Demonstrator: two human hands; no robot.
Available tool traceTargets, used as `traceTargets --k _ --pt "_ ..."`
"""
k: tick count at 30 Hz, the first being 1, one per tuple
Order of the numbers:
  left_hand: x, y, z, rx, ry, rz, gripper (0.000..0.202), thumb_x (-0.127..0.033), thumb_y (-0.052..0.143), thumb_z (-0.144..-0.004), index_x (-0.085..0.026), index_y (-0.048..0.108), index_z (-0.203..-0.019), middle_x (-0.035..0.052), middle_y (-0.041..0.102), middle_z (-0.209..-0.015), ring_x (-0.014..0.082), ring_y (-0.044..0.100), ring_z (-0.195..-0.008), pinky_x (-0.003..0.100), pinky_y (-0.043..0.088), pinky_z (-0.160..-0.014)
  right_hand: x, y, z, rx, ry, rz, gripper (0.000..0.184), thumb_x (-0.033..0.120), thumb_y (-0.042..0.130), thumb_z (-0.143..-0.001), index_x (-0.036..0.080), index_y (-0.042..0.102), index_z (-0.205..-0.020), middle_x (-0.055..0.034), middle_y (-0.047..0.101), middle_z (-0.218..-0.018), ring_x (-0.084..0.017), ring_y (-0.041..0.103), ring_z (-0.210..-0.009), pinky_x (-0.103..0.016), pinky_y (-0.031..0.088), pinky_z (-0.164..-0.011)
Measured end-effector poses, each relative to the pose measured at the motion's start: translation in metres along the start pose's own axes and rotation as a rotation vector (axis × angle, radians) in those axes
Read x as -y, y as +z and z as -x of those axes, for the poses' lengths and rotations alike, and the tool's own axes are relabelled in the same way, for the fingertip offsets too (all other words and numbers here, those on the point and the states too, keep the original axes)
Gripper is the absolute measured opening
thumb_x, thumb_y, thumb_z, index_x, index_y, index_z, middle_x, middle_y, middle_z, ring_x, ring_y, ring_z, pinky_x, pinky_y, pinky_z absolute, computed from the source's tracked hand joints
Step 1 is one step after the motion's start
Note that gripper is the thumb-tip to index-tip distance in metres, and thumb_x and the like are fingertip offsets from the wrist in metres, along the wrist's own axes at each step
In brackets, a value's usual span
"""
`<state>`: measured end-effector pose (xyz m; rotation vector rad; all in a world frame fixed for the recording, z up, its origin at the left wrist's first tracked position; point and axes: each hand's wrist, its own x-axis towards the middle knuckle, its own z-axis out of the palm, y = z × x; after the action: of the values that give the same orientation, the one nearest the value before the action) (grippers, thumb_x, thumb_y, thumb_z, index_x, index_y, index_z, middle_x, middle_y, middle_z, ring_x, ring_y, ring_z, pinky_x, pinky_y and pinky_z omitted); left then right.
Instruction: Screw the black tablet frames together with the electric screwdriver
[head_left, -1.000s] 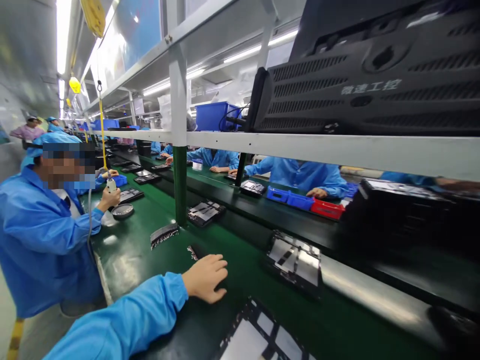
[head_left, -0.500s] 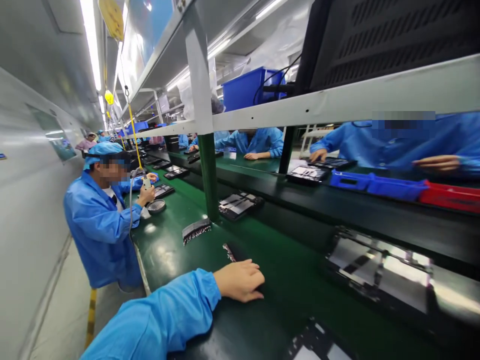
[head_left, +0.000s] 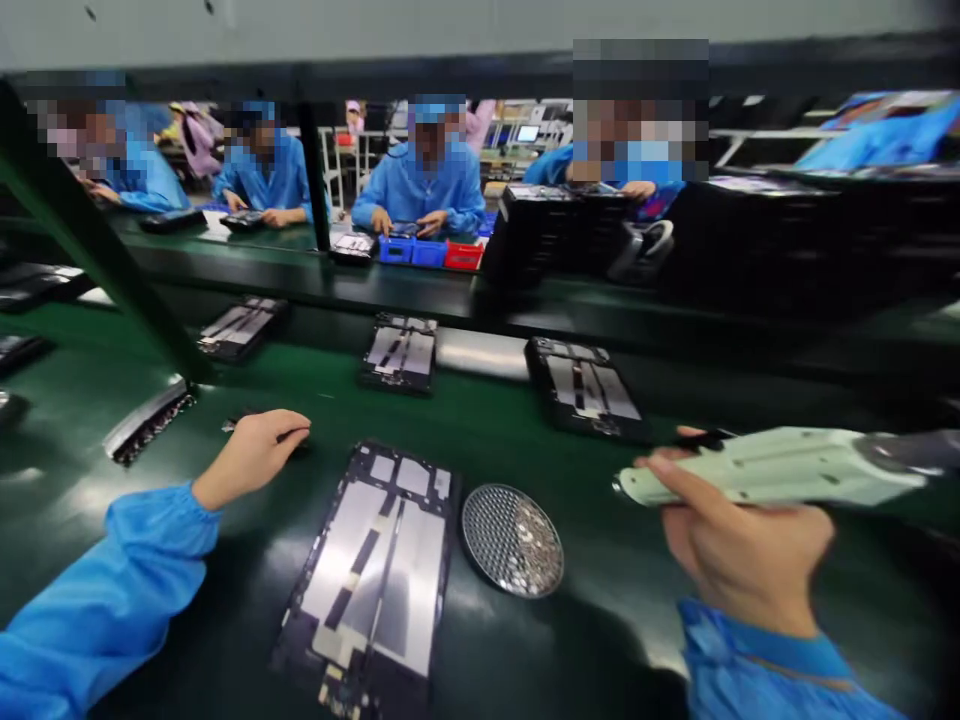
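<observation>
Right hand [head_left: 750, 550] wraps driver [head_left: 795, 465], left hand [head_left: 251, 450] narrow-fingered, can't tell if holding anything; tablet [head_left: 405, 560] toward worktop's [head_left: 259, 610] near edge probably light, stiff, fragile, best held by its sides

"How is the light?"

"Fairly bright at centre; pale glare streaks the glossy dark green counter [head_left: 495, 650] at left, and sheen whitens the flat rectangular silver-and-black device [head_left: 412, 575] at lower centre."

"Shadows?"

"Deep toward the right edge."

"Sharpness?"

"Soft: the pale green handheld power tool [head_left: 787, 465] blurs at right; the dark green post [head_left: 105, 245] at upper left looks stretched."
</observation>
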<state>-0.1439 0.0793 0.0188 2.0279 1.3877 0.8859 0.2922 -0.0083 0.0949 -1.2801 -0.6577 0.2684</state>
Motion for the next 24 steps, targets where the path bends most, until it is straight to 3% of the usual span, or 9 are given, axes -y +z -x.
traceTargets --k 2,3,8,11,14,17,21,24 --pt "-0.001 0.007 -0.003 0.020 -0.067 0.047 0.031 -0.048 0.063 -0.083 -0.022 0.075 -0.092 0.0056 0.078 -0.093 0.0253 0.074 -0.089 0.038 0.058 -0.093 0.005 -0.002 0.000 -0.020 0.015 -0.032 0.048 0.018 0.094 -0.028 0.014 0.065 -0.068 -0.0001 0.067 -0.073 -0.014 0.061 -0.064 -0.029 0.055 -0.055" --pt "0.000 0.010 -0.002 0.024 -0.109 0.071 0.034 -0.052 0.064 -0.082 -0.022 0.074 -0.094 0.0055 0.077 -0.088 0.0249 0.074 -0.084 0.038 0.060 -0.088 0.006 0.001 0.000 -0.030 0.016 -0.055 0.048 0.015 0.091 -0.024 0.016 0.065 -0.064 0.0002 0.066 -0.071 -0.015 0.060 -0.062 -0.030 0.054 -0.052" --pt "0.006 0.006 0.019 0.006 -0.316 0.210 0.064 -0.071 0.057 -0.080 -0.015 0.067 -0.110 0.0072 0.074 -0.081 0.0229 0.073 -0.060 0.038 0.063 -0.060 0.008 0.010 0.002 -0.083 0.006 -0.040 0.038 0.015 0.087 -0.025 0.017 0.064 -0.056 -0.0039 0.066 -0.071 -0.017 0.060 -0.062 -0.038 0.057 -0.057" --pt "-0.003 -0.009 0.035 -0.006 -0.374 0.258 0.069 -0.074 0.061 -0.078 -0.013 0.067 -0.111 0.0118 0.076 -0.090 0.0257 0.076 -0.073 0.040 0.065 -0.069 0.009 0.007 0.002 -0.070 -0.039 0.032 0.035 0.016 0.089 -0.030 0.018 0.066 -0.056 -0.0067 0.066 -0.077 -0.018 0.061 -0.065 -0.043 0.056 -0.060" --pt "-0.025 -0.012 0.037 0.023 -0.354 0.258 0.062 -0.066 0.067 -0.080 -0.015 0.070 -0.114 0.0129 0.078 -0.098 0.0271 0.076 -0.092 0.038 0.064 -0.080 0.010 0.008 0.000 -0.057 -0.010 -0.045 0.039 0.014 0.089 -0.025 0.018 0.064 -0.056 -0.0044 0.065 -0.072 -0.018 0.060 -0.062 -0.040 0.052 -0.055" --pt "-0.051 0.013 0.016 0.134 -0.228 0.269 0.050 -0.054 0.067 -0.085 -0.016 0.072 -0.117 0.0094 0.079 -0.097 0.0245 0.075 -0.090 0.034 0.063 -0.078 0.008 0.010 -0.002 -0.050 0.006 -0.140 0.042 0.011 0.088 -0.023 0.016 0.064 -0.057 -0.0026 0.065 -0.069 -0.016 0.059 -0.058 -0.036 0.052 -0.055" --pt "-0.079 0.077 -0.021 0.216 -0.033 0.296 0.034 -0.036 0.068 -0.084 -0.016 0.075 -0.111 0.0075 0.078 -0.097 0.0183 0.074 -0.076 0.029 0.063 -0.071 0.006 0.009 0.000 0.027 -0.009 -0.112 0.038 0.011 0.087 -0.033 0.014 0.070 -0.067 -0.0017 0.066 -0.066 -0.015 0.060 -0.058 -0.033 0.052 -0.055" --pt "-0.090 0.116 -0.039 0.242 0.156 0.275 0.021 -0.026 0.070 -0.082 -0.017 0.078 -0.099 0.0076 0.077 -0.107 0.0169 0.074 -0.081 0.029 0.063 -0.077 0.007 0.008 0.004 0.065 -0.002 -0.095 0.038 0.012 0.087 -0.037 0.014 0.071 -0.071 -0.0007 0.065 -0.065 -0.016 0.060 -0.061 -0.034 0.053 -0.057"
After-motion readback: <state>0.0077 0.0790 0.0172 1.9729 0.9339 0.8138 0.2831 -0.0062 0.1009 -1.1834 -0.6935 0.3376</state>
